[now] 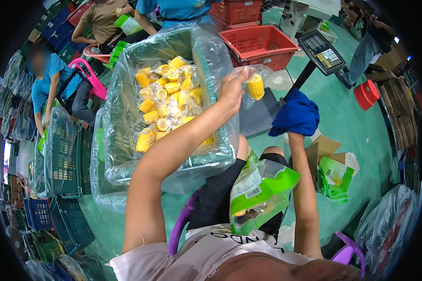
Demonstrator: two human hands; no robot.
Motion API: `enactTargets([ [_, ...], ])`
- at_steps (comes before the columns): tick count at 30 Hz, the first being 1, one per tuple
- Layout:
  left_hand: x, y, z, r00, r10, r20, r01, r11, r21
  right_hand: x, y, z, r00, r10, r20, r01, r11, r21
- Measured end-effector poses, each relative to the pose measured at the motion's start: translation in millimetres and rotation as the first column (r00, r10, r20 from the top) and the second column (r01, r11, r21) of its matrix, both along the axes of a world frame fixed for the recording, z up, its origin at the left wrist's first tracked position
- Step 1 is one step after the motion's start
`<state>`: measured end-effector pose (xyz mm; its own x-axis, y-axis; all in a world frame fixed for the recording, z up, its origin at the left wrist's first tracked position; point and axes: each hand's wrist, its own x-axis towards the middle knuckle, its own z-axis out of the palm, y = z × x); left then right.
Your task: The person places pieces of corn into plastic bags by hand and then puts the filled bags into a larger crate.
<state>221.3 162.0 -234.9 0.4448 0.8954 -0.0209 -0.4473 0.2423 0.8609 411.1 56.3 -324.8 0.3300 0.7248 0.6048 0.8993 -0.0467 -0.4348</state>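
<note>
My left hand (232, 89) grips the top of a clear plastic packet, from which a yellow corn cob piece (255, 86) hangs. My right hand (295, 137) is raised to the right of it, its fingers hidden by a bunched blue cloth (297, 114) that it holds. Below my left forearm stands a green crate (114, 105) lined with clear plastic sheeting. Many bagged corn pieces (172, 86) lie heaped inside it. On my lap rests a green printed pouch (263, 189) with clear windows; a bit of yellow shows near its bottom.
A bench scale's display (321, 52) stands beyond my right hand, its dark platform (256, 119) on the floor. Red baskets (260, 42) are behind. A carton (327, 149) with folded green pouches (336, 179) sits right, beyond it a red stool (366, 95). Co-workers sit left and ahead.
</note>
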Motion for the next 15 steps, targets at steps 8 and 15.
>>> enactTargets([
  [8,0,-25,16,0.847,-0.523,-0.091,0.531,0.838,0.13,-48,16,23,0.912,0.41,0.018,-0.403,0.886,0.229],
  [15,1,-18,15,0.912,-0.357,-0.202,0.405,0.862,0.306,-28,13,62,0.436,0.418,-0.797,-0.051,0.896,0.441],
])
